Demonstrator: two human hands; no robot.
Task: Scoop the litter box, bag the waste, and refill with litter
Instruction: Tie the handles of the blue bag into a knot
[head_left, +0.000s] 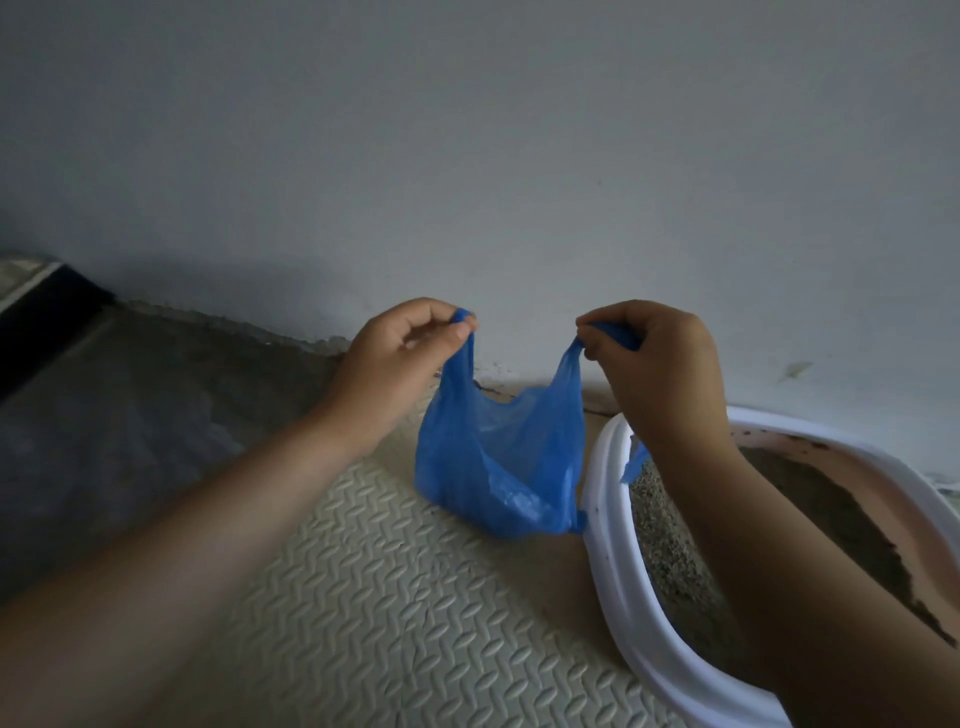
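Handles of the blue plastic bag (498, 467), parked around 9 o'clock of the litter box (608, 545), sit pinched in left hand (400, 358) and right hand (660, 364) grip, so cross and knot them snug.

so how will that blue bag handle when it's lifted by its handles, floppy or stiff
Probably floppy: the blue bag is thin, creased film that sags between the left hand and right hand, each pinching a handle. Likely light, though its rounded bottom suggests some load inside, so it may swing. The thin handles look stretched, so they could tear if jerked.
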